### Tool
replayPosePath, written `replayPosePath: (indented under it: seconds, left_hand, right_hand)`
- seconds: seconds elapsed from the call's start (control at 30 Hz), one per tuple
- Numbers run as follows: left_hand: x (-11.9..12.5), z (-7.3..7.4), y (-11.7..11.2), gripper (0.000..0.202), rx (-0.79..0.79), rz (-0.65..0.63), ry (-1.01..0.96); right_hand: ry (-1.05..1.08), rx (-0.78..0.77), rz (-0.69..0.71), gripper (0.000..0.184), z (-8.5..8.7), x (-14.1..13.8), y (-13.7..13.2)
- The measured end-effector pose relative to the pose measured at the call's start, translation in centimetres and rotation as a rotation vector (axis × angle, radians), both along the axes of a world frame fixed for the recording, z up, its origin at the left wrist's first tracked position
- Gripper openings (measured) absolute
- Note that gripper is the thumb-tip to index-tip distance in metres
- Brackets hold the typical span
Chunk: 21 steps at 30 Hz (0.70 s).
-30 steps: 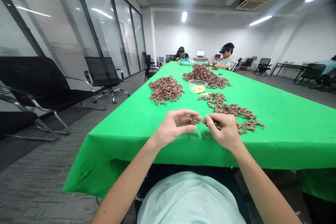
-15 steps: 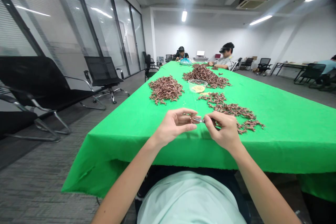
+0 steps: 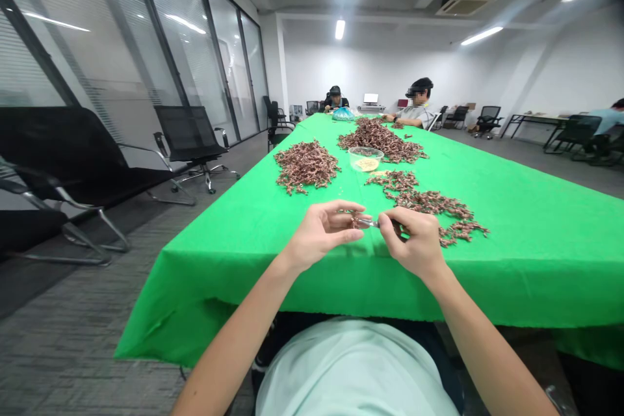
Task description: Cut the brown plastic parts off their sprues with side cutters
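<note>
Above the near edge of the green-covered table (image 3: 244, 224), my left hand (image 3: 319, 234) pinches a small reddish-brown, copper-coloured piece (image 3: 355, 221), partly hidden by the fingers. My right hand (image 3: 413, 237) is closed round a slim metal-tipped tool (image 3: 369, 223). Its silvery tip meets the small piece between my left fingers; the tool's exact kind is too small to tell. Just beyond and beside my right hand lies a loose spread of similar pieces (image 3: 431, 203). A larger heap of them (image 3: 307, 168) sits past my left hand.
A clear plastic bowl (image 3: 354, 159) with pale bits inside stands mid-table, before another big heap (image 3: 383, 142). A bluish bag (image 3: 344, 114) lies at the far end. Two people (image 3: 335, 99) sit farther along the table. Black chairs (image 3: 188, 133) line the left side.
The view has shifted very slightly. Both hands keep nearly the same pose, with the tool tip still at the small piece.
</note>
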State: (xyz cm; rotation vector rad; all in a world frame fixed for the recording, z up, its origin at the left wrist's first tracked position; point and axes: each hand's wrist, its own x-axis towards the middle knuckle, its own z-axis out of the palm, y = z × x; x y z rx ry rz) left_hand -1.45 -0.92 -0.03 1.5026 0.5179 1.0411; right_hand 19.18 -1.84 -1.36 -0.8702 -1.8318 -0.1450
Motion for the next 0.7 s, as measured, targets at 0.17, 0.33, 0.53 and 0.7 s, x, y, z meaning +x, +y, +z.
replayPosePath:
  seconds: [0.17,0.33,0.53,0.7]
  left_hand:
    - [-0.02,-0.16,0.08,0.044,0.02,-0.005,0.002]
    - [0.02,-0.08,0.09,0.044,0.012,-0.006,0.007]
    - [0.05,0.0,0.12,0.044,0.02,-0.015,0.013]
    - [0.01,-0.04,0.1,0.041,0.049,-0.034,0.031]
  right_hand:
    - [-0.007,-0.004,0.003,0.025,0.16,-0.06,0.02]
    - [-0.013,0.0,-0.002,0.024,0.21,-0.07,-0.01]
    - [-0.023,-0.011,-0.013,0.027,0.15,-0.03,-0.02]
    - [-0.012,-0.025,0.009,0.031,0.13,0.09,0.07]
